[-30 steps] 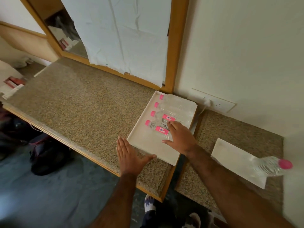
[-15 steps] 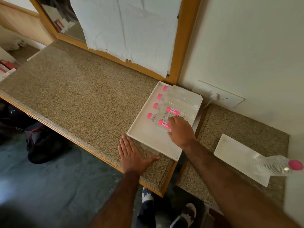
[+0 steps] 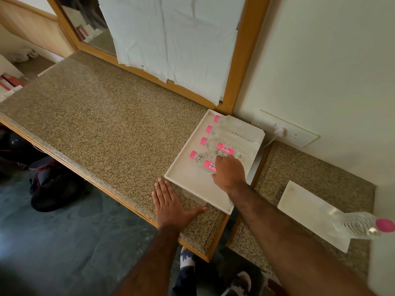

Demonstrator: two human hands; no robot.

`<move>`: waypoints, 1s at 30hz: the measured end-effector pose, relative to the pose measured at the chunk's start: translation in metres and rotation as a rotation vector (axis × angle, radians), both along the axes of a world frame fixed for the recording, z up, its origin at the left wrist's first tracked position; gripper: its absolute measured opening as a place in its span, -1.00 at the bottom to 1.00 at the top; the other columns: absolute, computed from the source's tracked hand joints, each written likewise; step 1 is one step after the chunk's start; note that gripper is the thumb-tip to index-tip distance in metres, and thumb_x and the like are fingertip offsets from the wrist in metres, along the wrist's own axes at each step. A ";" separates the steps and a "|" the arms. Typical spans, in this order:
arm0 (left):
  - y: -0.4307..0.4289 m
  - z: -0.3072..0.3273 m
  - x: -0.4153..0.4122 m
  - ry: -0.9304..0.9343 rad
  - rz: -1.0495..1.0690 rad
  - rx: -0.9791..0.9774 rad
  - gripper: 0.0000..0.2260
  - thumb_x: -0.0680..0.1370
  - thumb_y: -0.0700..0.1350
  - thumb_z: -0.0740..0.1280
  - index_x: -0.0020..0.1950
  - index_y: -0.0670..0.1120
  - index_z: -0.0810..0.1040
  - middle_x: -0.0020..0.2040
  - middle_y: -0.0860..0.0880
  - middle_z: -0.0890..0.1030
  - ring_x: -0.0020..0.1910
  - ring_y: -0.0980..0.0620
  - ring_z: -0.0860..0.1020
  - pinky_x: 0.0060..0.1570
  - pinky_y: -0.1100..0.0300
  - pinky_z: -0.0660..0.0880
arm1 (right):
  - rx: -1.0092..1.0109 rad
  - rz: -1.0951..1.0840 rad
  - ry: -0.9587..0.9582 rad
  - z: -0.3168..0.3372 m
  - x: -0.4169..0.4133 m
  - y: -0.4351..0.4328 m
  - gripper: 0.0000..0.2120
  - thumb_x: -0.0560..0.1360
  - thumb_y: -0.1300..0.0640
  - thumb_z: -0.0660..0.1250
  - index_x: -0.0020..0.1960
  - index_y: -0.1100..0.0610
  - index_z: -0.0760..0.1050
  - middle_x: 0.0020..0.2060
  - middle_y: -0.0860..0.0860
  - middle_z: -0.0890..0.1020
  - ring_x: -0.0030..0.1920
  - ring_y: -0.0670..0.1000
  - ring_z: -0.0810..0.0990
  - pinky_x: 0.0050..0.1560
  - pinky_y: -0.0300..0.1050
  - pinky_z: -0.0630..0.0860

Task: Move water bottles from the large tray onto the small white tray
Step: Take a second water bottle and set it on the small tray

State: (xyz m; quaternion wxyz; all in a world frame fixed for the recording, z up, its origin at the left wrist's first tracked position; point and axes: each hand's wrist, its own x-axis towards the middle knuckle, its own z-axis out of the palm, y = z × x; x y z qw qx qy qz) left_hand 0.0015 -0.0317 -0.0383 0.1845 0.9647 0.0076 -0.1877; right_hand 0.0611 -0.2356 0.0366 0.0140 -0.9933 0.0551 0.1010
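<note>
The large white tray (image 3: pixel 183 175) lies on the granite counter by the mirror's corner. Several clear water bottles with pink caps lie side by side in it, caps to the left. My right hand (image 3: pixel 229 174) rests on the nearest bottle (image 3: pixel 203 162), fingers curled over its pink label; how firm the grip is stays unclear. My left hand (image 3: pixel 171 207) lies flat and open on the counter, just in front of the tray's near left corner. The small white tray (image 3: pixel 307 207) sits on the lower counter to the right, with one bottle (image 3: pixel 357 226) lying at its far right end.
A wood-framed mirror (image 3: pixel 241 60) covered with white paper stands behind the counter. A wall socket (image 3: pixel 292 135) with a white plug is right of the large tray. A gap (image 3: pixel 233 223) separates the two counters. A dark bag (image 3: pixel 51 184) lies on the floor at left.
My right hand has slid a little left over the nearest bottle and its fingers have curled onto it. My left hand stays flat on the counter. The bottles have not moved.
</note>
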 end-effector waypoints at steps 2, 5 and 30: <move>0.001 0.006 0.001 0.022 0.007 -0.022 0.55 0.09 0.84 0.08 0.64 -0.22 -0.42 0.66 -0.17 -0.44 0.64 -0.11 -0.47 0.64 -0.10 -0.36 | 0.034 -0.008 -0.015 0.003 -0.004 0.000 -0.51 0.51 -0.14 0.45 0.27 0.15 0.48 0.17 0.11 0.65 0.20 0.14 0.61 0.18 -0.01 0.54; 0.003 0.017 0.006 0.027 0.039 -0.082 0.59 0.04 0.82 0.14 0.66 -0.22 -0.38 0.69 -0.19 -0.38 0.65 -0.13 -0.42 0.65 -0.10 -0.31 | 0.104 -0.039 -0.051 0.011 -0.010 -0.004 -0.45 0.50 -0.18 0.45 0.32 0.14 0.46 0.20 0.11 0.63 0.22 0.14 0.61 0.22 0.00 0.54; -0.140 0.082 0.021 -0.265 -0.633 -0.055 0.45 0.24 0.76 0.16 0.66 -0.25 -0.37 0.68 -0.24 -0.38 0.68 -0.19 -0.35 0.68 -0.15 -0.20 | 0.633 -0.498 -0.531 0.084 -0.080 -0.133 -0.34 0.38 0.05 0.62 0.37 0.15 0.42 0.14 0.04 0.65 0.04 -0.03 0.63 -0.10 -0.29 0.51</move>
